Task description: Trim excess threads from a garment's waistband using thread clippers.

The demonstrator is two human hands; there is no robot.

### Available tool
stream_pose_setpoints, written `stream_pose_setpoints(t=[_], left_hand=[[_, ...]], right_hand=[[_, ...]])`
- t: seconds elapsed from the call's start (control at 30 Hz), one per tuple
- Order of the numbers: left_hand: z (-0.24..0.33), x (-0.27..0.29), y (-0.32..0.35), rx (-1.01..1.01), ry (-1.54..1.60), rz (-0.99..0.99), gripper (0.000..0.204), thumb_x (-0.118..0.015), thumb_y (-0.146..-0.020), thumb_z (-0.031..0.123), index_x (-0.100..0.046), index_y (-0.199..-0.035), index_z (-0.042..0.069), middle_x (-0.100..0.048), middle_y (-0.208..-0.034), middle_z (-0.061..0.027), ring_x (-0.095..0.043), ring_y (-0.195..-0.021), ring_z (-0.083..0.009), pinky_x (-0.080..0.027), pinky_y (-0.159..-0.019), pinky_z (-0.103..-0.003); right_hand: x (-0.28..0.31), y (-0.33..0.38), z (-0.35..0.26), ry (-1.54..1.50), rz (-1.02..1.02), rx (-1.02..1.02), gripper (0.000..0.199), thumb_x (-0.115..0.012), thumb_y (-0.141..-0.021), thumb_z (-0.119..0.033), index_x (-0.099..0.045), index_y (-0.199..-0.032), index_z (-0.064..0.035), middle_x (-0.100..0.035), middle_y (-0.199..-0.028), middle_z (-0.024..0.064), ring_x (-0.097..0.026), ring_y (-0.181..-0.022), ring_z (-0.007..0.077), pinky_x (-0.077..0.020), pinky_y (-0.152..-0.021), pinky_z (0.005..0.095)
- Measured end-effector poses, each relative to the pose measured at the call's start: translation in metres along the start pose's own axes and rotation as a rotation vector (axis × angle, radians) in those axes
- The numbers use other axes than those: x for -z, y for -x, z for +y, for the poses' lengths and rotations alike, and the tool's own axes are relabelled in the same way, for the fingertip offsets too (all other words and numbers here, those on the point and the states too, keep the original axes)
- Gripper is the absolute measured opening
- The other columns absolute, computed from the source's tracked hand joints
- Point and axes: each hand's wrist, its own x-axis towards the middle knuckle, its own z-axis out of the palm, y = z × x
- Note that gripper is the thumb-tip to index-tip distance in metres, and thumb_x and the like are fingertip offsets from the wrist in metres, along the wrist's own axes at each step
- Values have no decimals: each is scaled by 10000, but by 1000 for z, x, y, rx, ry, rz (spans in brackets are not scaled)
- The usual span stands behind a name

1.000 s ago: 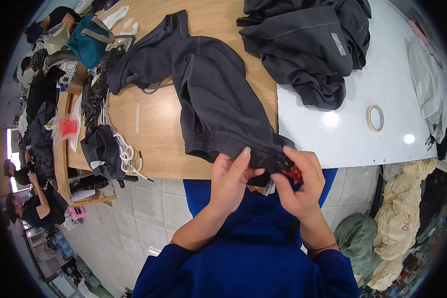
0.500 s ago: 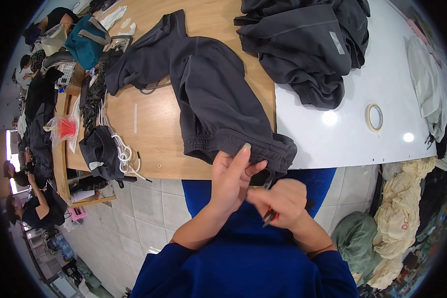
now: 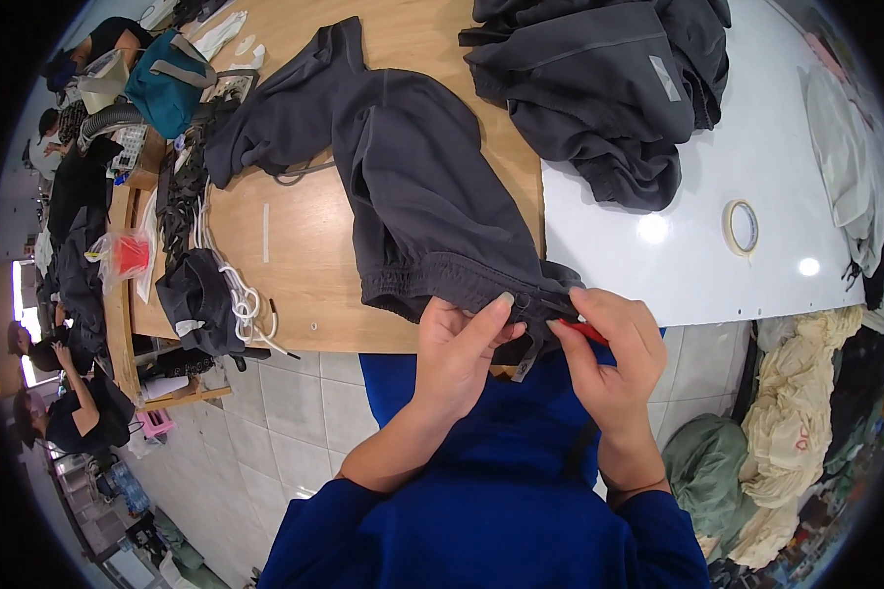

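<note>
Dark garment (image 3: 417, 177) pinched at waistband (image 3: 462, 280)

It lies across the bench (image 3: 285, 226), waistband at the near edge, probably for reach. The left hand (image 3: 462, 353) pinches the waistband, seemingly steadying it; the right hand (image 3: 614, 358) grips a red tool (image 3: 589, 331) beside it.

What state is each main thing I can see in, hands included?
Grey garment: laid out, rumpled, its waistband gathered
Left hand: closed, pinching the waistband
Right hand: closed, holding the red tool at the waistband
Red tool: partly hidden; open or shut can't be told
Garment pile: heaped, rumpled
Tape roll: lying flat
White cord: loosely looped
Cream fabric: bunched up
</note>
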Motion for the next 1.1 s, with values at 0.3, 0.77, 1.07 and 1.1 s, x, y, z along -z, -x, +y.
stream_pose_setpoints(t=[0.3, 0.77, 1.07, 1.1], left_hand=[[0, -1, 1, -33, -153, 31, 246, -533, -902, 40, -503, -1145, 7, -617, -1057, -111, -627, -907, -150, -547, -746, -270], [3, 2, 0, -5, -87, 9, 218, -582, -879, 23, -540, -1094, 28, -629, -1028, -83, -618, -890, -122, -547, -747, -264], [3, 1, 0, -6, -89, 2, 211, -579, -885, 36, -545, -1094, 29, -632, -1031, -81, -620, -887, -118, -548, -733, -259], [3, 1, 0, -5, -90, 3, 211, -579, -885, 36, -545, -1094, 29, -632, -1031, -81, -620, -887, -118, -548, -733, -259]], right_hand=[[0, -7, 2, 92, -17, 103, 281, -752, -624, -40, -698, -898, -73, -659, -829, 27, -537, -638, 161, -413, -564, 247], [-1, -11, 0, 28, -48, 60, 284, -746, -626, -24, -698, -901, -78, -660, -835, 28, -544, -653, 162, -422, -581, 252], [-1, -9, 3, 39, -44, 80, 277, -742, -630, -23, -701, -897, -84, -661, -826, 17, -545, -654, 155, -412, -588, 251], [0, -9, 2, 55, -44, 83, 273, -742, -632, -25, -702, -894, -85, -661, -825, 17, -542, -651, 154, -410, -591, 250]])
